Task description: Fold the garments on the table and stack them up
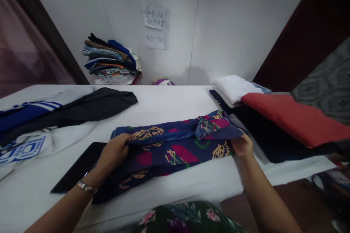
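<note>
A navy patterned garment (pixel 175 153) with a collar-like end lies partly folded across the white table in front of me. Pink, tan and green shapes cover it, and blue denim-like cloth shows along its far edge. My left hand (pixel 116 151) pinches the fold near its left end. At the right end, beside the collar-like part, my right hand (pixel 242 146) grips the cloth between thumb and fingers. Under my left wrist lies a flat black piece (pixel 82 167), partly covered; I cannot tell what it is.
Loose clothes, among them a dark grey garment (pixel 109 103) and a white one with blue print (pixel 30 149), lie at left. Folded red cloth (pixel 295 116) and white cloth (pixel 235 88) are stacked at right. A clothes pile (pixel 112 60) stands beyond the table (pixel 169 98) against the wall.
</note>
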A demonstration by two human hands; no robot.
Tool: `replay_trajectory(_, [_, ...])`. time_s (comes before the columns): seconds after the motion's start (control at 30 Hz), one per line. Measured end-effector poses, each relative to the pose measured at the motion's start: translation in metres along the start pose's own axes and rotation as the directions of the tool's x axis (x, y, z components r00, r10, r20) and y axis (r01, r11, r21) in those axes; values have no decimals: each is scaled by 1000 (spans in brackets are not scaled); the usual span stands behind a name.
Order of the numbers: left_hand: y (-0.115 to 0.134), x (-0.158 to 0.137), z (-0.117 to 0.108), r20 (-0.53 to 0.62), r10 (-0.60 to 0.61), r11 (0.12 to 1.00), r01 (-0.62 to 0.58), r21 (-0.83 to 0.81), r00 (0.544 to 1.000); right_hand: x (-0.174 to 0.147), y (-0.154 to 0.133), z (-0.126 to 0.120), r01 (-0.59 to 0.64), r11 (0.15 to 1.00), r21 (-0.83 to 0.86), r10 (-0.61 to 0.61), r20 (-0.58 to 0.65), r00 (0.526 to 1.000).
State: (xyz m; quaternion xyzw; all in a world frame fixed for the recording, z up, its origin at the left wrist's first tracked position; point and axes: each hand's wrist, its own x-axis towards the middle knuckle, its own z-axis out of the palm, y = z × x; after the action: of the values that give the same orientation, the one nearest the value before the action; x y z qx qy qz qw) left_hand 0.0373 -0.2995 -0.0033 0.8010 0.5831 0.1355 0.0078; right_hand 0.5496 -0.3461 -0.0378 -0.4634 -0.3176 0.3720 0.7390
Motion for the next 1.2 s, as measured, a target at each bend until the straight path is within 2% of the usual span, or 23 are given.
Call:
replay_trajectory(0.07, [-1,-2,5,19,18,999,-19,27,1000,-4,-3,-1,18,994,-106,-5,124,992])
replay_trajectory(0.13, [-2,-3,10,35,44,998,-46,48,998,-8,-6,-2,-4,982,-188,43,200,979])
replay_trajectory(0.23, [-5,-3,14,53,75,996,-77,50,996,-18,-10,-4,-65,963,-263,125,218,968])
replay_trajectory(0.4, [1,1,10,42,130,989,-133,65,991,-38,-9,-8,-15,930,-368,132,296,946])
replay_trajectory(0.47, [8,4,9,29,165,984,-167,68,986,-42,-9,-10,-12,934,-356,106,246,964])
replay_trajectory(0.53, [14,8,9,41,201,977,-203,56,979,-42,-10,-13,17,964,-266,18,131,991])
replay_trajectory(0.6, [18,11,9,69,215,975,-218,41,974,-38,-12,-15,74,984,-160,-70,34,997])
replay_trajectory(0.7, [20,14,9,110,203,977,-209,47,973,-32,-13,-17,111,992,-69,-111,-2,994])
replay_trajectory(0.8, [19,13,10,99,186,977,-194,83,978,-34,-11,-18,118,993,-30,-120,-50,992])
replay_trajectory(0.9, [17,10,11,89,177,977,-186,104,980,-43,-8,-17,74,991,-113,-76,-12,997])
replay_trajectory(1.03, [19,11,9,128,216,975,-222,29,968,-55,-13,-14,-4,976,-219,22,79,997])
replay_trajectory(1.13, [41,14,4,97,223,975,-220,-43,970,-57,-20,-11,47,960,-278,-23,91,996])
replay_trajectory(1.2, [70,16,1,76,251,962,-240,-128,965,-56,-26,-5,91,947,-307,-57,116,992])
